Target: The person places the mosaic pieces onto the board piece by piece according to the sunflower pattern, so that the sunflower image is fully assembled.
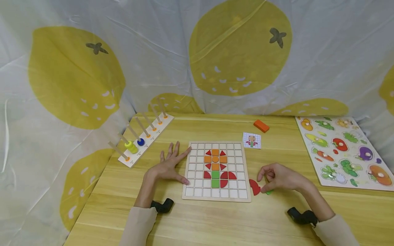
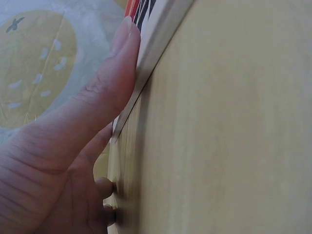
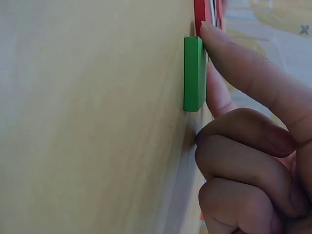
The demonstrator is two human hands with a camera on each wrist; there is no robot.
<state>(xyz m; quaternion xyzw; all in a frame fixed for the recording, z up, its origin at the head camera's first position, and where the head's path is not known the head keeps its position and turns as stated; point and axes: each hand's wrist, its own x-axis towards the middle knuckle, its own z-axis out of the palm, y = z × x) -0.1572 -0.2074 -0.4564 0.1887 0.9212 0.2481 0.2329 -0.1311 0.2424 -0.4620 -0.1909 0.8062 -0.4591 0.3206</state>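
A wooden grid board [image 1: 197, 193] lies on the table, with orange, red and green flat pieces forming a figure on its squares. My left hand [image 1: 167, 166] is spread at the board's left side, with the thumb against its edge. Right of the board, two red quarter-circle pieces [image 1: 254, 187] lie close together. My right hand [image 1: 278, 176] holds the nearer red one at its edge between thumb and index finger, other fingers curled. Partly hidden under that hand is a green piece [image 1: 269, 192]; in the right wrist view this green piece [image 3: 194, 75] rests beside the thumb.
A pattern card [image 1: 257, 141] and an orange block [image 1: 261, 126] lie behind the board. At the left stands a peg rack [image 1: 132, 160] with yellow rings [image 1: 131, 146] and a blue one [image 1: 140, 141]. A vegetable puzzle board [image 1: 361, 181] occupies the right side. Lemon-print cloth surrounds the table.
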